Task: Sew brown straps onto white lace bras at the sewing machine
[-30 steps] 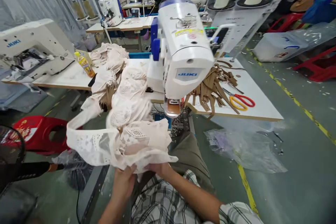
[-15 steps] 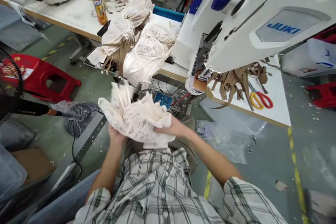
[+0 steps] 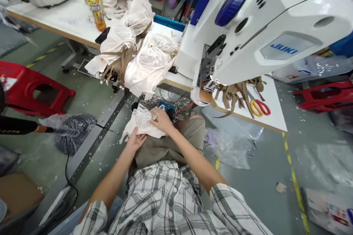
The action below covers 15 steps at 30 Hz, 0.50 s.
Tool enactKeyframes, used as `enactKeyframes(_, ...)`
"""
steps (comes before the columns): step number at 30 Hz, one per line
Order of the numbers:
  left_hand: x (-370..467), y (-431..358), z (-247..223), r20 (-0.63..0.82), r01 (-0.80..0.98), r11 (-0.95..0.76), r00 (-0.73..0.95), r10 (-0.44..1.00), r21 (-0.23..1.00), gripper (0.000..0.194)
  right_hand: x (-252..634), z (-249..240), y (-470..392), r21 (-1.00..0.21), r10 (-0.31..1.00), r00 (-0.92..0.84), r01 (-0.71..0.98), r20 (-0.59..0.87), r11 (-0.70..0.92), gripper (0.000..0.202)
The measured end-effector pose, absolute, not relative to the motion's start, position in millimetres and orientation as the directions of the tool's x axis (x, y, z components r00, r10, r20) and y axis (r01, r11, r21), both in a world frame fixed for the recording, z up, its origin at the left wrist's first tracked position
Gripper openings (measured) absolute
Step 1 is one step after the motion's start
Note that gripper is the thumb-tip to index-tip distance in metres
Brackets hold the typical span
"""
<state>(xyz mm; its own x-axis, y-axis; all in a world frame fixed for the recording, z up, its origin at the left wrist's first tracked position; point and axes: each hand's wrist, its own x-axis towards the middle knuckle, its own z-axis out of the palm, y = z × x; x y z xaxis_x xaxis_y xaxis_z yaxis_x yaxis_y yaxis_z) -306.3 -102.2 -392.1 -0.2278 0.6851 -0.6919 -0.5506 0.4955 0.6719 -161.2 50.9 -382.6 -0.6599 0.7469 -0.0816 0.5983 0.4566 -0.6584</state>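
Note:
A cream lace bra is spread across my knees, its patterned cup facing up. My left hand grips its lower edge, the thumb on top and the fingers near the trouser leg. On the bra's right side, my right hand has its fingers bent onto the fabric; part of the cloth under them is hidden. Beyond my knees, a pile of similar cream bras with brown straps hangs over the front edge of the table.
The white JUKI sewing machine overhangs the right side. Brown straps and scissors with yellow and red handles lie beneath it. A bottle of yellow liquid stands at the back left. A red stool is on the floor at left.
The bunched bra has come down from in front of my chest to my knees and now lies flatter. My right hand has moved left and forward onto it. The view has shifted slightly.

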Motion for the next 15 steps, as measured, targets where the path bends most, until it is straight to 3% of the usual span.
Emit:
enactKeyframes(4,-350,-96,-327,-0.572,-0.214,0.536,-0.179,0.801,0.817,0.027,-183,-402,29,-0.682,0.713,-0.698,0.554,-0.068,0.477,0.059)
enactKeyframes(8,-405,5,-243,-0.204,0.057,0.243,-0.38,0.902,0.968,0.029,-182,-398,40,-0.744,0.753,-0.658,0.509,-0.011,0.434,0.056)
enactKeyframes(11,-435,127,-198,-0.005,0.185,0.088,-0.407,0.913,0.979,0.036,-183,-367,79,-0.802,0.838,-0.539,0.463,0.084,0.379,0.051)
enactKeyframes(15,-454,260,-181,-0.014,0.26,0.138,-0.427,0.904,0.956,0.049,-205,-313,148,-0.931,0.942,-0.267,0.245,0.203,0.27,0.061)
